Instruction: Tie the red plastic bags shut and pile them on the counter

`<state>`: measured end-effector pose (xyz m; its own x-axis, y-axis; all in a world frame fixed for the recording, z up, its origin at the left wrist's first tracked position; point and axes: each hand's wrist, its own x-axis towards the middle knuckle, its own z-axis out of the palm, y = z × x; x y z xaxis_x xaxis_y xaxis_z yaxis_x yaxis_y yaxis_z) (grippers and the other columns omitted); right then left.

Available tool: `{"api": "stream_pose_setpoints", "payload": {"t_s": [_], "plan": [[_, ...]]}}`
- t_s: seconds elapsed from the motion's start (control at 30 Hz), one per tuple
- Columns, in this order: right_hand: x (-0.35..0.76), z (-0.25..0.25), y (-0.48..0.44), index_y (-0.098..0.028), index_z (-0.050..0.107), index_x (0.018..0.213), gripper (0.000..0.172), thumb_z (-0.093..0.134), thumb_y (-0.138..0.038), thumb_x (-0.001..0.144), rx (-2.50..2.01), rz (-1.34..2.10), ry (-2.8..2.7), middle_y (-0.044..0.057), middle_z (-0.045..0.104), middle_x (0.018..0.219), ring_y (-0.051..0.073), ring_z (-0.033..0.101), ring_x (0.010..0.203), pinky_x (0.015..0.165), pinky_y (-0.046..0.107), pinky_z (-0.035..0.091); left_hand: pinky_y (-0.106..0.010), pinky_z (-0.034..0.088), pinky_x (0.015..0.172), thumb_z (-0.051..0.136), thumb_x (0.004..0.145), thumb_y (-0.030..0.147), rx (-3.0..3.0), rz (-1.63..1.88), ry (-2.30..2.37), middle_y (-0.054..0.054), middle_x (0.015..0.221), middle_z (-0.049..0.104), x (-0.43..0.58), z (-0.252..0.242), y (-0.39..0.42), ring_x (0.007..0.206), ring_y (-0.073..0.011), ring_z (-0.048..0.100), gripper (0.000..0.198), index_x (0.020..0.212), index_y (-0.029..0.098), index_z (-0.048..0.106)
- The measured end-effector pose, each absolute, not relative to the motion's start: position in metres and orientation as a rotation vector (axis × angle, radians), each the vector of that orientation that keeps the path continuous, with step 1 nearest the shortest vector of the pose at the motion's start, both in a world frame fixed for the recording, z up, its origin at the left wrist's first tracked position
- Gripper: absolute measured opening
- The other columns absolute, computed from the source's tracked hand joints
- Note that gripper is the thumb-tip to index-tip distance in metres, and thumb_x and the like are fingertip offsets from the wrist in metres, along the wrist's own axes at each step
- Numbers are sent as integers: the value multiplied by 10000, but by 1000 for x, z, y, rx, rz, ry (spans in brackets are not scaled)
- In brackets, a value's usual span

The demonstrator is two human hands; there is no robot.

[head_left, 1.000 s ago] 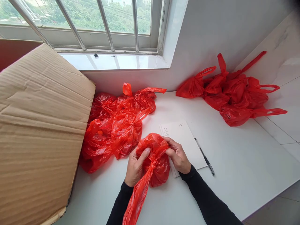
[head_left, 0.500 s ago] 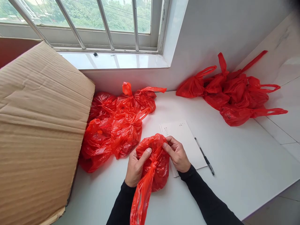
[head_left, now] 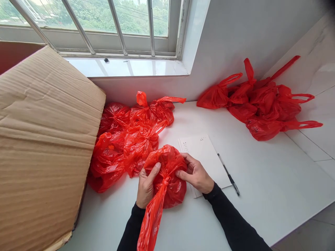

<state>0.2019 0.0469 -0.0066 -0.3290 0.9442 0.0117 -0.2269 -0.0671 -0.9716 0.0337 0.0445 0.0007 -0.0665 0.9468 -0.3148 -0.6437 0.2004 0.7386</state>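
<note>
A knotted red plastic bag (head_left: 172, 190) is held between both hands above the white table (head_left: 261, 181), its twisted handles hanging toward the front edge of the view. My left hand (head_left: 147, 184) grips its left side, thumb on top. On the right side, my right hand (head_left: 196, 173) pinches the bag's plastic between thumb and fingers. What the bag contains cannot be made out. Just behind it lies a pile of tied red bags (head_left: 141, 139). A notebook (head_left: 206, 157) with some handwriting lies partly beneath my right hand, and a black pen (head_left: 229, 174) rests beside it.
A large open cardboard box (head_left: 47, 146) stands at the left. Against the wall at the back right is another group of tied red bags (head_left: 264, 104). A barred window with a white sill (head_left: 136, 68) is behind the table.
Both hands and the held bag have shifted slightly left and a little farther from the body. My right thumb sits lower on the bag's side. The other bags, notebook and pen stay put.
</note>
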Motion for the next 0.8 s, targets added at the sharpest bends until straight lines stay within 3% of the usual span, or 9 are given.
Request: {"api": "stream_pose_setpoints", "payload": {"t_s": [0.13, 0.33, 0.47, 0.63, 0.8], "plan": [[202, -6, 47, -247, 512, 1369, 538, 679, -187, 861, -926, 1545, -1367, 72, 606, 1301, 249, 562, 1228, 1066, 396, 450, -339, 556, 919, 795, 748, 255, 279, 1468, 911, -30, 1054, 768, 35, 10, 44, 1041, -256, 697, 353, 1091, 231, 713], [198, -13, 49, -236, 610, 1221, 319, 647, -273, 906, -948, 1509, -1211, 50, 676, 1134, 215, 636, 1055, 957, 353, 503, -348, 574, 846, 723, 671, 196, 174, 1385, 868, -34, 974, 770, 27, 12, 43, 977, -271, 709, 249, 920, 201, 725], [200, -14, 50, -217, 635, 1120, 214, 628, -289, 919, -972, 1508, -1139, 34, 682, 1015, 185, 639, 918, 865, 315, 512, -290, 560, 793, 737, 701, 154, 414, 1224, 860, -33, 961, 762, 24, 3, 43, 931, -236, 713, 272, 966, 201, 698], [202, -14, 50, -208, 622, 1066, 173, 635, -280, 909, -924, 1499, -1139, 17, 640, 955, 168, 597, 879, 821, 282, 493, -271, 541, 796, 794, 752, 241, 643, 1140, 869, -65, 1083, 740, 23, -5, 47, 941, -213, 703, 428, 1150, 203, 641], [200, -15, 50, -214, 586, 1082, 207, 655, -271, 895, -900, 1460, -1078, 13, 598, 978, 162, 573, 896, 851, 284, 476, -236, 522, 647, 809, 749, 351, 711, 1076, 902, -48, 916, 757, 26, -4, 50, 725, -158, 691, 407, 1081, 179, 649]]}}
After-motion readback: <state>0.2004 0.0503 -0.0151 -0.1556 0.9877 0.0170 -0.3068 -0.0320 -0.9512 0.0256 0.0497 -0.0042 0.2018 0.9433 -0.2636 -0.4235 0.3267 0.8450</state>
